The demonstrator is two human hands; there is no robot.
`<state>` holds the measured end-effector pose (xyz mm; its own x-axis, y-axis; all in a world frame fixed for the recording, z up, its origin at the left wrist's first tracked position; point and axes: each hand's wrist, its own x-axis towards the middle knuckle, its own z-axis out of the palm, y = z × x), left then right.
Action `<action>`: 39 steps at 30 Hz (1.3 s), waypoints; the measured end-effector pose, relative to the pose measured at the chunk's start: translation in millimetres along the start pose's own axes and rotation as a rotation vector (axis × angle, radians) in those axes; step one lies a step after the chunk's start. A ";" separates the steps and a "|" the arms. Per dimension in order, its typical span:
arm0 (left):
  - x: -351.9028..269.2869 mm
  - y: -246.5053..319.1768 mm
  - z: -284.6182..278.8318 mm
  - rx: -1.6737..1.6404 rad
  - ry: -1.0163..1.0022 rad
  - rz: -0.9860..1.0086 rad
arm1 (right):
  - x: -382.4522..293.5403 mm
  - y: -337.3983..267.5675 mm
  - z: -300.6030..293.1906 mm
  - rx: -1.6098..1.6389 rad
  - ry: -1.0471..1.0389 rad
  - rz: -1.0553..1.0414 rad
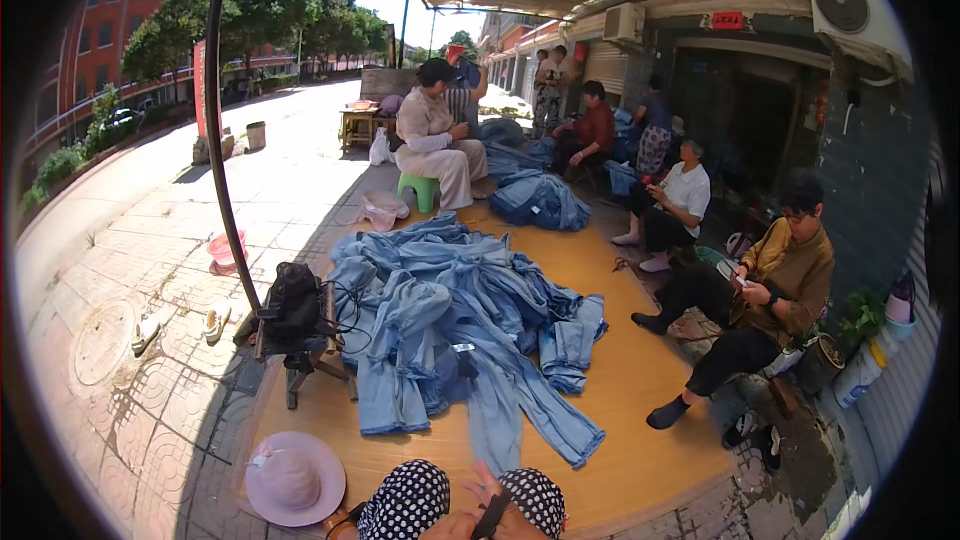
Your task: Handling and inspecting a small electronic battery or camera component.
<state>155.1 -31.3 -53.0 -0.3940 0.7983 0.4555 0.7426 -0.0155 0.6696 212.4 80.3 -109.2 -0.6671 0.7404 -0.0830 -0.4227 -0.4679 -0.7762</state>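
Note:
At the bottom edge, between two knees in black-and-white dotted cloth [405,499], my left hand [448,525] and my right hand [516,523] are close together. A dark fabric strip [492,516] runs between them; how each hand grips it is unclear. Some fingers are raised and spread above it, and the lower parts of both hands are cut off. Just beyond my knees lies a large heap of light-blue denim jeans [457,277], one pair stretching its legs towards me. A pale pink brimmed hat [295,478] rests left of my knees.
An orange-brown mat [637,457] lies beneath the heap. Left of it stand a small stand with a black bag [295,304] and a dark pole [217,90]. Seated people line the right side; another sits on a green stool [418,191]. More jeans [540,199] lie farther back.

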 end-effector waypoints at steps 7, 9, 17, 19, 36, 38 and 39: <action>3.2 6.2 -5.4 0.095 0.003 0.073 | -12.9 -36.2 30.6 0.198 -0.037 0.033; 1.0 9.0 -9.0 0.091 -0.015 0.049 | 0.1 -21.6 10.2 0.082 -0.308 0.137; -4.0 2.6 -9.9 -0.020 -0.038 0.040 | 12.1 51.0 -41.2 -0.083 -0.267 0.138; -3.4 1.2 -12.1 -0.014 -0.050 0.040 | 2.8 32.7 -39.8 -0.092 -0.557 -0.006; 10.6 3.8 -33.3 -0.101 -0.001 -0.241 | 5.6 38.9 -24.2 -0.982 -0.305 -0.208; 20.9 -0.1 -39.3 -0.051 -0.015 -0.189 | 8.0 46.7 -21.7 -1.114 -0.332 -0.310; 26.4 -1.3 -39.3 -0.001 -0.100 -0.136 | 6.8 50.1 -21.9 -1.189 -0.331 -0.366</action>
<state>122.4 -33.8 -18.8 -0.4347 0.8490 0.3004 0.6858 0.0959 0.7214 200.1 72.5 -162.3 -0.8209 0.4989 0.2778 0.0766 0.5783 -0.8122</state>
